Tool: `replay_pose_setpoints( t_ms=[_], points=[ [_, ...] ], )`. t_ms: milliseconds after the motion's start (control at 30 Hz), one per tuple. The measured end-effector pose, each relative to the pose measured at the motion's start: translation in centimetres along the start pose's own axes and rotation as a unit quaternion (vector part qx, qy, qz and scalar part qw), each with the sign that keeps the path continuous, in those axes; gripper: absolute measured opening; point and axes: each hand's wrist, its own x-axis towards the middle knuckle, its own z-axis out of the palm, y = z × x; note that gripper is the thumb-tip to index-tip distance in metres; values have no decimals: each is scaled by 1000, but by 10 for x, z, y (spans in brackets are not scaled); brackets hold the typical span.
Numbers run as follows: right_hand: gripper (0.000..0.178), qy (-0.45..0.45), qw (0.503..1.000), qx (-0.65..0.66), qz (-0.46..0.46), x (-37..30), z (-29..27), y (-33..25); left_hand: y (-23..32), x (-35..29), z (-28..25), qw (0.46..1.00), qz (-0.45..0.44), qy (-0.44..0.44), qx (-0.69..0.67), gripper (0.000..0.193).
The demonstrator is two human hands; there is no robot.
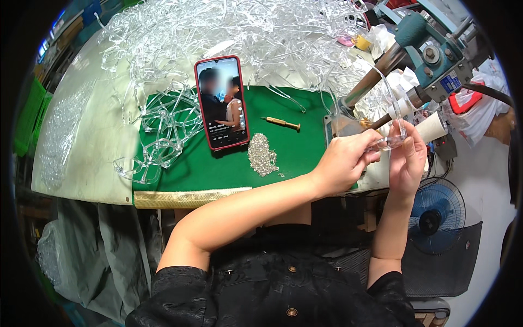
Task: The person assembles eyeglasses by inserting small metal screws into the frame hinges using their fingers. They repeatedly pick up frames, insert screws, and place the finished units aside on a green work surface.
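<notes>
Between both hands, at the right side of the table, is a clear plastic eyeglass frame point(388, 143). My left hand point(348, 162) pinches one side of it, thumb and fingers closed. My right hand point(408, 162) grips the other side, with thumb and fingertips at its edge. A thin clear arm rises from it above my right hand. The hands are just in front of a teal bench machine point(427, 54) with a metal column. On the green mat point(299, 158) lie a brass-coloured screwdriver point(281, 123) and a heap of tiny shiny metal parts point(262, 156).
A phone point(243, 117) with a red case leans on the mat, its screen lit. Clear plastic frames point(218, 27) are heaped across the back, with more tangled frames point(166, 131) at the mat's left. A gold strip point(190, 197) edges the table. A blue fan point(438, 215) stands below right.
</notes>
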Motion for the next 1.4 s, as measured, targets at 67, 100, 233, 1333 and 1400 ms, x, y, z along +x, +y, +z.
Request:
replay_pose_setpoints(
  t_ms=[67,100,233,1333,1400],
  points=[
    [45,12,1000,-1,-5,5,-8,-1,-2,10,9,1000,2,10,-11,21],
    [43,21,1000,-3,-9,7,-10,-2,-2,13,12,1000,5,15,-10,21],
    [41,21,1000,-5,-16,11,-18,-2,-6,19,20,1000,9,29,-10,20],
    [40,145,943,-26,-298,91,-39,-124,-11,41,35,992,-92,20,-86,14],
    [42,22,963,-13,-270,96,-30,-143,-11,41,34,989,-113,19,-91,14]
  ],
)
